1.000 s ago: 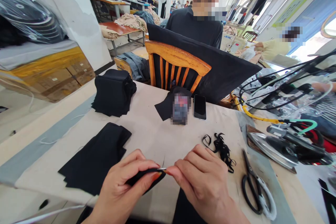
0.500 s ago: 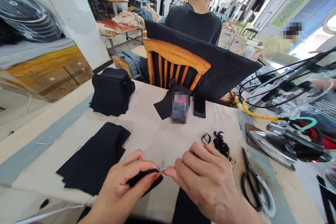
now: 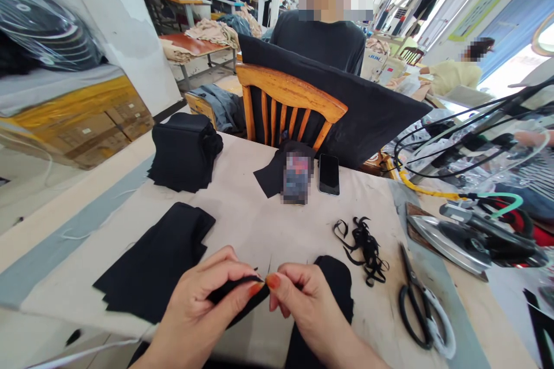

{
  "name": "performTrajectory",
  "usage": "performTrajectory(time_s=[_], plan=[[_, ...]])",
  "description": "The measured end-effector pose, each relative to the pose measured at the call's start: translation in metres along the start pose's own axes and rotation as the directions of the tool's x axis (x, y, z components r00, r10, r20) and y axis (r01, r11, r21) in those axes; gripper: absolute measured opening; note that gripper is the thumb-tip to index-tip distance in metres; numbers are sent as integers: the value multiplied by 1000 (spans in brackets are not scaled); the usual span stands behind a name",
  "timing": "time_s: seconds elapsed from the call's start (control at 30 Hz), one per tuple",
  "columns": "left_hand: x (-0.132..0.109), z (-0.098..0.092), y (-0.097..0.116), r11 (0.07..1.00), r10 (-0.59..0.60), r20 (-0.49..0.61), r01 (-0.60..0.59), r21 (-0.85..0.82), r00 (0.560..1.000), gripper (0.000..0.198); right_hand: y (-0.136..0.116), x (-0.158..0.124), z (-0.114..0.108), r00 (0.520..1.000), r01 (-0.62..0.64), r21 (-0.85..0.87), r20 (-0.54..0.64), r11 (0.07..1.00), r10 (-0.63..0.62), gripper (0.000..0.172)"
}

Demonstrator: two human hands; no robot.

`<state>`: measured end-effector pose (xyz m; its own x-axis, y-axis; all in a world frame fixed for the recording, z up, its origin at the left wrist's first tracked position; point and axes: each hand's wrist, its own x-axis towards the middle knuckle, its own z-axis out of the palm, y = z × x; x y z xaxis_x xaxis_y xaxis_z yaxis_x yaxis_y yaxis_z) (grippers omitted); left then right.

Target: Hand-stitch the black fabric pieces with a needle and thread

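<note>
My left hand (image 3: 208, 302) is closed on a folded black fabric piece (image 3: 242, 305), with the thumb lying along its upper edge. At the tip of that edge, my right hand (image 3: 303, 302) pinches thumb and fingers together, almost touching the left thumb. What lies in this pinch is too small or hidden to make out. Beneath and beside the right hand are more black fabric pieces (image 3: 337, 282), partly covered by it. A pile of layered black pieces (image 3: 151, 265) lies flat to the left of my hands.
A taller black stack (image 3: 184, 153) stands at the back left. Along the far edge are a phone (image 3: 329, 176) and a blurred packet (image 3: 296, 179) on black cloth. To the right lie narrow black strips (image 3: 366, 248), scissors (image 3: 419, 300) and an iron (image 3: 463, 242). A chair (image 3: 289, 92) backs onto the table.
My right hand has turned and moved left and down, its thumb now facing the left thumb. The black pieces and strips it covered show more. The left hand has barely moved.
</note>
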<state>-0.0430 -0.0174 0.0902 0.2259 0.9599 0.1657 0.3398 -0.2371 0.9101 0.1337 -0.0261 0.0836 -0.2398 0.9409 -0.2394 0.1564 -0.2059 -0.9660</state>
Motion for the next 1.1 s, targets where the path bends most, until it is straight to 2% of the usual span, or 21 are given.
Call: performTrajectory(time_s=[0.07,0.1,0.17,0.2,0.27,0.33,0.37,0.4,0.47,0.53,0.57,0.6,0.67,0.73,0.8,0.83,0.9,0.97,1.0,1.03,1.1], plan=[[-1,0,0,1000,-17,-4,17,8,1000,14,2,0,3,999,-47,69,16,996,46,53],[-1,0,0,1000,-25,-5,26,9,1000,14,1,0,2,1000,7,21,-12,1000,-7,52],[0,-1,0,1000,-31,4,31,6,1000,14,-5,0,-4,971,209,-230,-68,951,-230,48],[1,-1,1,999,-31,13,31,6,999,14,-10,0,-8,930,310,-395,-64,864,-363,46],[2,-2,1,1000,-24,43,24,9,999,15,-20,-2,-18,829,425,-672,21,606,-559,42],[3,-2,2,1000,-17,72,17,8,997,16,-28,-3,-24,761,446,-806,113,389,-639,40],[3,-2,2,1000,-15,82,15,3,996,16,-30,-3,-25,748,446,-826,133,344,-651,39],[3,-2,2,1000,-18,85,18,-3,996,16,-29,-3,-24,751,445,-821,125,358,-648,40],[3,-2,1,999,-29,77,30,-16,997,15,-22,-3,-18,817,427,-704,31,568,-575,44],[3,0,0,999,-38,66,40,-22,997,16,-9,-2,-6,937,296,-385,-61,874,-344,49],[3,1,-1,999,-41,62,43,-20,997,17,-3,-2,0,981,173,-176,-58,969,-185,51],[3,2,-2,999,-41,58,42,-15,997,17,4,-2,5,999,46,12,-26,999,-46,52],[3,3,-3,999,-37,55,37,-4,998,18,12,-2,12,992,-124,241,45,962,117,52],[3,3,-3,999,-32,52,32,1,998,18,12,-2,11,995,-96,227,29,969,92,52],[2,1,-3,1000,-30,62,30,3,998,17,6,-2,3,993,105,-41,-47,994,-107,49],[2,0,-3,999,-33,72,33,6,997,17,1,-2,-2,967,226,-236,-65,945,-247,47],[3,-2,-3,999,-34,103,33,18,994,17,-9,-2,-12,874,379,-580,-30,721,-484,41],[4,-4,-3,999,-33,136,29,32,990,18,-14,-1,-18,821,410,-720,24,560,-570,38],[5,-5,-3,999,-32,149,27,35,988,19,-14,0,-17,824,410,-711,20,571,-567,39],[6,-6,-2,999,-36,161,30,36,986,19,-13,0,-15,849,400,-648,-6,649,-529,41],[8,-6,-1,999,-48,179,43,31,983,22,-6,1,-5,946,284,-339,-54,897,-319,46]])
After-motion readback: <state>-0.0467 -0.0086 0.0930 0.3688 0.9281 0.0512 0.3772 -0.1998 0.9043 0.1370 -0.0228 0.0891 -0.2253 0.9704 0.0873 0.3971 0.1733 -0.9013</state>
